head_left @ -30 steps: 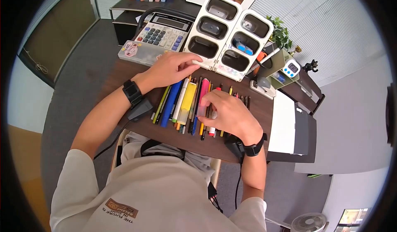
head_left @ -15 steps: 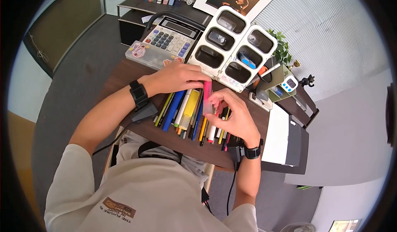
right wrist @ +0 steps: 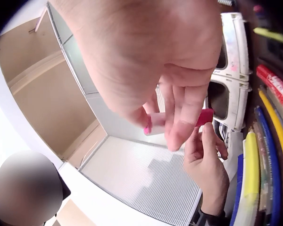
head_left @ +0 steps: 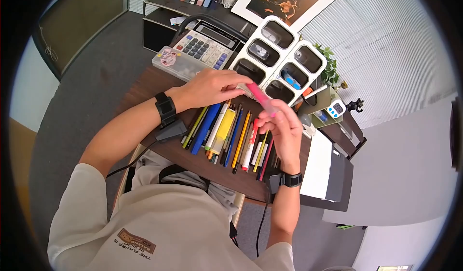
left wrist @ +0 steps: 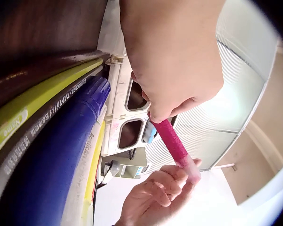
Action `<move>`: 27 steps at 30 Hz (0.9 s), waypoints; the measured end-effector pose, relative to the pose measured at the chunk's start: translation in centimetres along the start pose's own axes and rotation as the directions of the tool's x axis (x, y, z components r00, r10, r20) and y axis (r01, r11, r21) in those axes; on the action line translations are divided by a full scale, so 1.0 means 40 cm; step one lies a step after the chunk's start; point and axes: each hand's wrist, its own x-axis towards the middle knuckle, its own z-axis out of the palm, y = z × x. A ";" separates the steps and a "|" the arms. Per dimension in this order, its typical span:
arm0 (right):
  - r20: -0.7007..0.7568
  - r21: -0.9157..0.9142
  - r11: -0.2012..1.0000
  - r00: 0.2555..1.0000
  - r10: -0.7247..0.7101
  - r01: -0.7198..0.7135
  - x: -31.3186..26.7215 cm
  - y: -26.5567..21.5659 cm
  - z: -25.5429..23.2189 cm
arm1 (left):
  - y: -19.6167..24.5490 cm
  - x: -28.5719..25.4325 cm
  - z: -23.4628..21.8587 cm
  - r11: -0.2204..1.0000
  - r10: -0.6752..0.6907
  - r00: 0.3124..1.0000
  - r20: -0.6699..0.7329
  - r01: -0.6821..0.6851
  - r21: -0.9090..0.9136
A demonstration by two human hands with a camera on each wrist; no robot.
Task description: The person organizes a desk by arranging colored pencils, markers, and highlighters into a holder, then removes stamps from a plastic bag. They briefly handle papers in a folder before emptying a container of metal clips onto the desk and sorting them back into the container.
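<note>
A pink highlighter with a clear end (head_left: 260,96) is held up above the table between the two hands. The left hand (head_left: 212,87) pinches its pink end between thumb and fingertips; the left wrist view shows this pink end (left wrist: 170,139) too. Around the clear end curl the thumb and fingers of the right hand (head_left: 284,133). Below lies a row of pens: a thick blue marker (head_left: 206,128), a yellow highlighter (head_left: 223,132), a red-capped white marker (head_left: 250,145) and several pencils.
Behind the hands stands a white organizer (head_left: 270,79) with several compartments, some holding small things. Left of it are a calculator (head_left: 206,48) and a clear sticker-covered case (head_left: 178,64). A green holder with a timer (head_left: 335,108) stands right, near white paper (head_left: 317,162).
The pink highlighter has come up from the row and tilted, its clear end swinging right. The right hand has lifted and turned with it; the left hand now pinches its pink end.
</note>
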 end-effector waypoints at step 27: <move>-0.350 -0.111 0.975 0.911 -0.220 0.192 0.106 0.000 -0.158 | 0.000 -0.007 -0.003 0.993 -0.120 0.989 0.087 0.119 0.014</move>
